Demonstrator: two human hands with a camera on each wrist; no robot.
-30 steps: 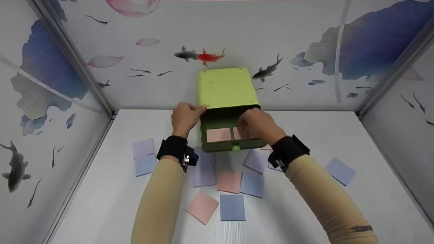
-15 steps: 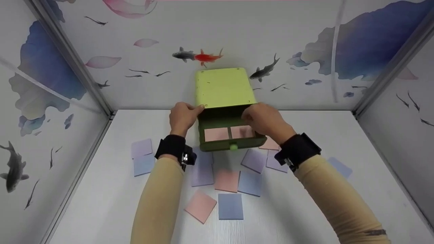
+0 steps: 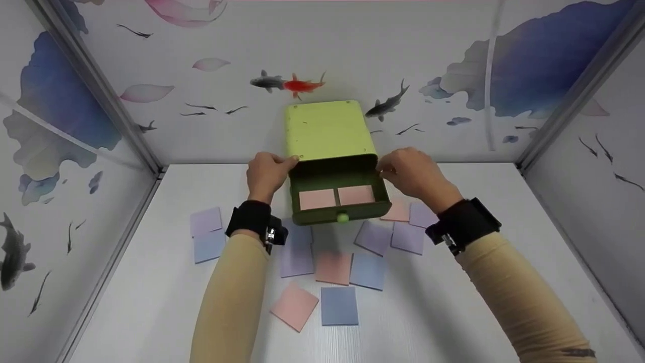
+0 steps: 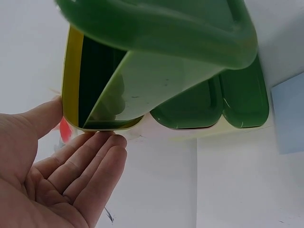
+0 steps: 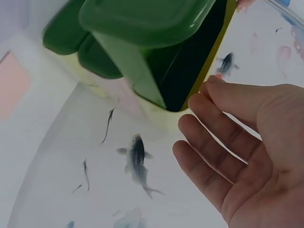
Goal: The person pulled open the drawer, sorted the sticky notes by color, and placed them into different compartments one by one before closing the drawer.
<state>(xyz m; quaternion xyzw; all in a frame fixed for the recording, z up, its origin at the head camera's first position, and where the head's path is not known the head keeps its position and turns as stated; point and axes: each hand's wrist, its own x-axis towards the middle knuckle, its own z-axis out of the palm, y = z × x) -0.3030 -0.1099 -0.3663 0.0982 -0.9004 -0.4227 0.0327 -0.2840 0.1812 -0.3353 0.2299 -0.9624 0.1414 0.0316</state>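
A small cabinet with a lime-green top [image 3: 327, 130] stands against the back wall. Its top drawer [image 3: 312, 217] is pulled out, showing two compartments, each with a pink square card: the left card [image 3: 316, 199], the right card [image 3: 356, 194]. My left hand [image 3: 264, 175] holds the cabinet's front left corner, thumb on the top edge and fingers against the side. At the front right corner, the thumb and index fingertip of my right hand [image 5: 242, 137] are close together, with nothing seen between them. Whether they touch the cabinet's edge I cannot tell.
Two closed dark green drawers [image 4: 242, 97] lie below the pulled-out one. Several pink, blue and lilac square cards are spread over the white table, among them a blue card [image 3: 339, 306] and a pink card [image 3: 295, 307] in front. Printed walls [image 3: 428, 40] surround the table.
My right hand has come out of the drawer and moved right to the cabinet's front right corner, uncovering the right pink card. My left hand keeps its place on the cabinet.
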